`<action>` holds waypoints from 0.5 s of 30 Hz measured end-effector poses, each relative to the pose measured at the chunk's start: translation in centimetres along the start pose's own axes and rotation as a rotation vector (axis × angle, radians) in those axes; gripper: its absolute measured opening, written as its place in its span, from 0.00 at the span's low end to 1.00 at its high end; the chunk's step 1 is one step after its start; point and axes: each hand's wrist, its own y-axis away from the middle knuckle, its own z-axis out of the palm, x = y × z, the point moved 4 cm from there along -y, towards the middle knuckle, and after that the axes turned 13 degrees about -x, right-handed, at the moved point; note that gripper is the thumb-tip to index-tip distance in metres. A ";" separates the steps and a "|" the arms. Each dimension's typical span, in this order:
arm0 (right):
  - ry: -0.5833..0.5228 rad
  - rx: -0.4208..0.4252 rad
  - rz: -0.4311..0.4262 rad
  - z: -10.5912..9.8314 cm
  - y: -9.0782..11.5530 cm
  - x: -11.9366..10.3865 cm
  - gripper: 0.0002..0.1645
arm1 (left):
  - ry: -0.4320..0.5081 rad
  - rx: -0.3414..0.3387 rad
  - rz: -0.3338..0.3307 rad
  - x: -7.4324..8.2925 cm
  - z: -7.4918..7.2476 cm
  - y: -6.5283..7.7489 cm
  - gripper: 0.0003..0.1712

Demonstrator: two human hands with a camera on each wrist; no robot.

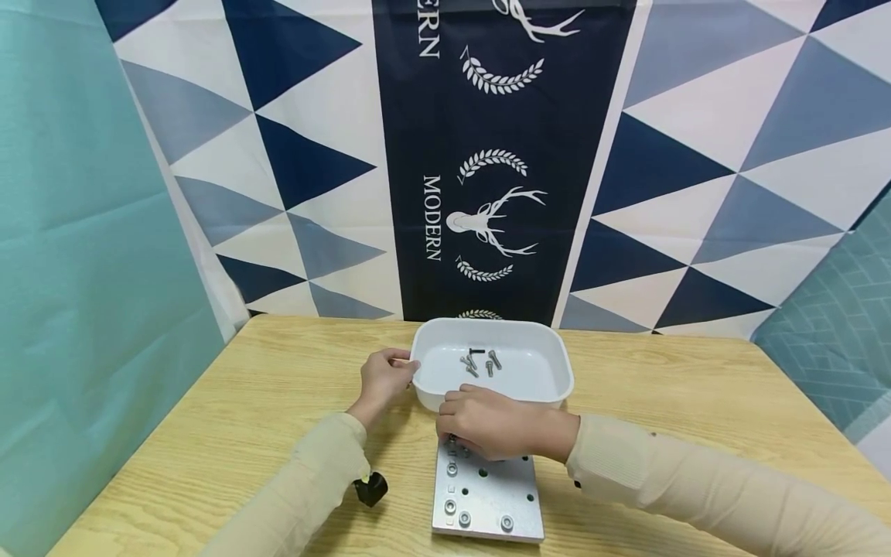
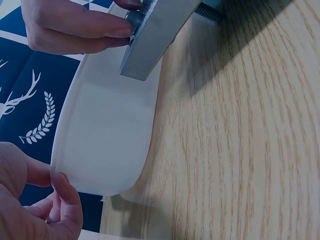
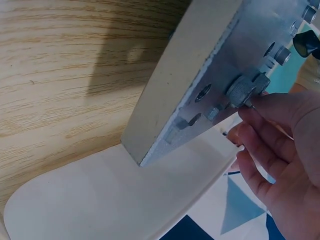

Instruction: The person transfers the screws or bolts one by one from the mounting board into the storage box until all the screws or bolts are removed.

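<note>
My left hand (image 1: 388, 379) pinches the rim of a white plastic tray (image 1: 557, 379) at its left end, thumb on the near side in the left wrist view. Several small socket-head screws (image 1: 489, 368) lie in the tray, one of them black. Just in front stands a thick silver metal plate (image 1: 487, 495) with holes and several socket-head screws set in it. My right hand (image 1: 480, 422) is over the plate's far end, where thumb and fingers pinch a knurled-head screw (image 3: 241, 91). In the head view the hand covers that screw.
The wooden table (image 1: 640, 387) runs out to both sides of the tray and plate. A small black object (image 1: 371, 489) shows beside the left sleeve, left of the plate. Behind the table hangs a patterned cloth (image 1: 487, 155).
</note>
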 end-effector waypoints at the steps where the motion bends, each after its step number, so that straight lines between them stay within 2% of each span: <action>1: 0.004 0.001 -0.001 0.0 0.0 0.0 0.06 | 0.000 0.000 0.000 0.0 0.0 0.0 0.14; 15: 0.026 0.001 -0.012 -0.2 -0.1 -0.2 0.05 | -0.008 0.001 -0.017 0.0 0.0 0.0 0.14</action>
